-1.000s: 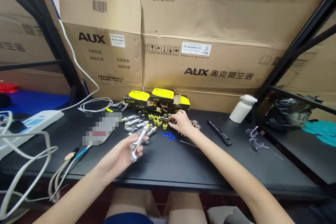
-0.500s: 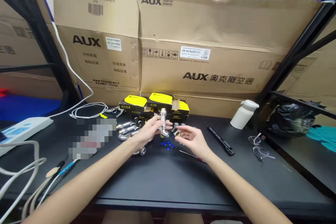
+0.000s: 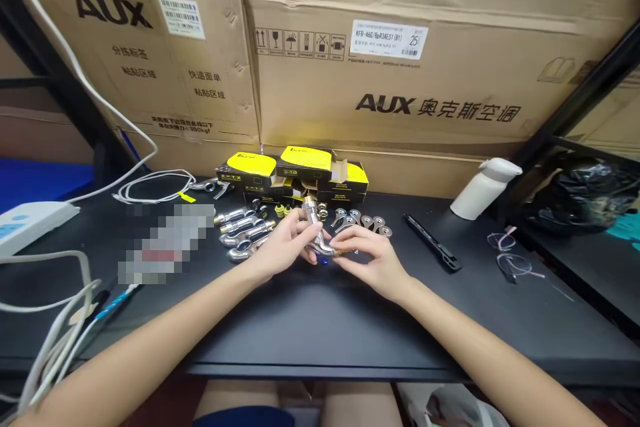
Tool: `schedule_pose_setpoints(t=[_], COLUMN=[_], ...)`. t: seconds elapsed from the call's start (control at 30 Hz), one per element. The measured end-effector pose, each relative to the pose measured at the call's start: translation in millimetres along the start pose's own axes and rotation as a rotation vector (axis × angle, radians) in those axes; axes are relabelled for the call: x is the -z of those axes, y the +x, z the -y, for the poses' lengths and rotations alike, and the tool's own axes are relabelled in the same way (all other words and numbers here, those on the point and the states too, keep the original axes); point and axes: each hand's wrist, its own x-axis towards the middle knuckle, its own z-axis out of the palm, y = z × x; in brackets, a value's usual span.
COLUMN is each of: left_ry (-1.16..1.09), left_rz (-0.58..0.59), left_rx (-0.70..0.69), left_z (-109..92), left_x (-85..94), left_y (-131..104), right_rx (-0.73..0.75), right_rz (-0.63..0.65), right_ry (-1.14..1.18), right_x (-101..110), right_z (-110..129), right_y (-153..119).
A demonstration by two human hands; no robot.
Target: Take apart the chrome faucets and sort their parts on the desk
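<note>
My left hand (image 3: pixel 290 243) is wrapped round a chrome faucet body (image 3: pixel 313 213), its brass-coloured end pointing up and away. At the lower right end of the faucet, the fingers of my right hand (image 3: pixel 367 257) pinch a small brass-coloured piece (image 3: pixel 339 252) against the spout. Just under the faucet lies a blue cap (image 3: pixel 325 261); others are mostly hidden by my hands. Several chrome faucet bodies (image 3: pixel 240 225) rest left of my left hand. Behind my right hand are several chrome handles (image 3: pixel 367 221), and small yellow parts (image 3: pixel 281 211) sit behind the faucet.
Black and yellow boxes (image 3: pixel 305 159) stand against the large cardboard (image 3: pixel 440 67). To the right are a black pen-like tool (image 3: pixel 433 243), a white bottle (image 3: pixel 484 188) and glasses (image 3: pixel 513 263). A power strip (image 3: pixel 37 223) and white cables (image 3: pixel 60 287) lie left.
The view has tilted down and closer. My right hand has come to the faucet's end with its fingers closed, and the faucet has tipped over further, still in my left hand.
</note>
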Motion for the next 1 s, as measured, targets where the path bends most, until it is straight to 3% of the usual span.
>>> schedule_pose_setpoints(t=[0.27, 0.53, 0.8, 1.0], left_ry=[-0.019, -0.172, -0.204, -0.162], left_rz=[-0.011, 0.07, 0.08, 0.112], left_rx=[0.151, 0.219, 0.293, 0.213], left_z=[1, 1, 2, 2], left_x=[-0.6, -0.2, 2.1, 4.0], left_y=[-3, -2, 0, -1], right_rx=[0.14, 0.08, 0.345, 0.216], right_rz=[0.097, 0.089, 0.115, 0.069], right_ry=[-0.122, -0.042, -0.222, -0.135], right_x=[6, 10, 6, 7], right_z=[3, 11, 3, 10], right_y=[1, 5, -3, 0])
